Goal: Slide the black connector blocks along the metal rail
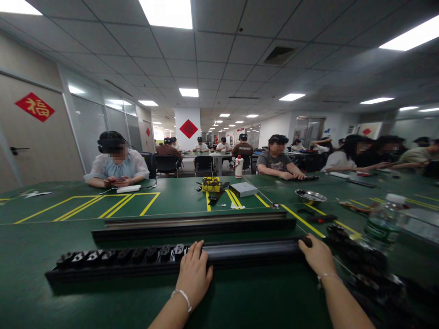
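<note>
Held long black rail [247,253] at 6 o'clock on green table [68,306].
Rested left hand [194,274] open across its middle; closed right hand [317,257] around its 3 o'clock end.

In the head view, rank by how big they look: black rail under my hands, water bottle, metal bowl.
1. black rail, by far
2. water bottle, though nearness to the camera flatters it
3. metal bowl

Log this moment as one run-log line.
left hand on near black rail, mid-length | right hand over its right end | small black parts along rail's left part | second rail behind
</note>
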Demonstrator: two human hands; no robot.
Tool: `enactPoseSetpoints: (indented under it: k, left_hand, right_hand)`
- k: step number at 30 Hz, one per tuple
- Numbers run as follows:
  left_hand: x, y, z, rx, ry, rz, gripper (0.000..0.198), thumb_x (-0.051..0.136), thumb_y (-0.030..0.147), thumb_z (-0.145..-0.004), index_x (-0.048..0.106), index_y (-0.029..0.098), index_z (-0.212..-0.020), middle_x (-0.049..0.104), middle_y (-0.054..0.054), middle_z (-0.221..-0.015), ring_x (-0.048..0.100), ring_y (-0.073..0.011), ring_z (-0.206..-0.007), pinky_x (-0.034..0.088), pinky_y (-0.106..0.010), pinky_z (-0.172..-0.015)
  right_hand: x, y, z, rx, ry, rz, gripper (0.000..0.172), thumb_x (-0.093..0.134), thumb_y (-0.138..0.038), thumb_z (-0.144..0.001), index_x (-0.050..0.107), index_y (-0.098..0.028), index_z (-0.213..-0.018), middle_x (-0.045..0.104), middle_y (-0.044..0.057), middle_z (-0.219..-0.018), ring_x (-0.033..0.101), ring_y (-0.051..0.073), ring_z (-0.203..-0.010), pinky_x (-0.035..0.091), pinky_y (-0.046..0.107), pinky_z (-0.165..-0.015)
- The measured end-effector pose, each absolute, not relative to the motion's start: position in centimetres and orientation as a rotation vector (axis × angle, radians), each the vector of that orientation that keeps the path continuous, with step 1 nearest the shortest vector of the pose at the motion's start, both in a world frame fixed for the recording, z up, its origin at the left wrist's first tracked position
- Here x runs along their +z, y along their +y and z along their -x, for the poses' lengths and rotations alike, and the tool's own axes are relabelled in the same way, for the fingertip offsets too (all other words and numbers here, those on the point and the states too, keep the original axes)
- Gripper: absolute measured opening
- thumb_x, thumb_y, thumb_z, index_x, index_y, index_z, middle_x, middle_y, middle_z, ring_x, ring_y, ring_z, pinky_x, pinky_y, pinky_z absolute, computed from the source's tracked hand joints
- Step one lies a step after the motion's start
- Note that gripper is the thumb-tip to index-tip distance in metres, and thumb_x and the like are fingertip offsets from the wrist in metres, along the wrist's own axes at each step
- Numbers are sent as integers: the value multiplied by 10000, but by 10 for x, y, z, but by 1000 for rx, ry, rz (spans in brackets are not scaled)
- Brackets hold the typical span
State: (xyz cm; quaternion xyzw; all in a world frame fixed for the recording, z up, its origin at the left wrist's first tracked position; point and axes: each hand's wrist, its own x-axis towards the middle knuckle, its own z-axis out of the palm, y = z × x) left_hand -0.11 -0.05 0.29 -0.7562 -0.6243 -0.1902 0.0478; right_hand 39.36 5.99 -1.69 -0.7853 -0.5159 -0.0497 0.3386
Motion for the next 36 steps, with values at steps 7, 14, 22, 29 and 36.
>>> enactPoseSetpoints:
  k: [7,14,22,29,36]
  left_hand:
    - [3,0,1,-576,-1899,2313,263,420,252,-789,562,211,-1007,400,-58,-1386,296,-230,-1297,304,-421,-1007]
    - [2,0,2,-579,-1905,2310,251,424,240,-781,564,208,-987,399,-57,-1388,305,-237,-1292,308,-414,-1005]
    - [3,0,1,-566,-1906,2309,266,422,236,-779,566,205,-1000,399,-62,-1388,305,-239,-1294,300,-413,-1011]
    - [5,-2,1,-557,-1916,2310,279,419,256,-781,567,211,-1013,401,-53,-1390,301,-230,-1294,302,-413,-1007]
    - [6,-1,1,-557,-1920,2316,267,413,249,-784,572,203,-994,401,-58,-1391,308,-232,-1290,307,-403,-1000]
  right_hand:
    - [-15,59,-393,-124,-1336,2074,455,392,-436,-733,594,-124,-996,581,158,-1164,512,304,-1078,369,393,-955]
    - [-14,58,-393,-117,-1315,2074,445,395,-441,-729,604,-154,-998,595,126,-1144,519,300,-1065,385,399,-937]
    - [-11,55,-392,-66,-1306,2077,468,386,-457,-727,583,-147,-1018,583,143,-1155,509,306,-1075,388,404,-930]
    - [-17,57,-390,-180,-1318,2050,393,387,-426,-718,589,-163,-927,532,136,-1208,426,294,-1177,325,422,-993]
    - [-15,59,-393,-149,-1374,2147,456,353,-429,-753,563,-132,-1027,494,167,-1259,398,312,-1205,367,456,-937]
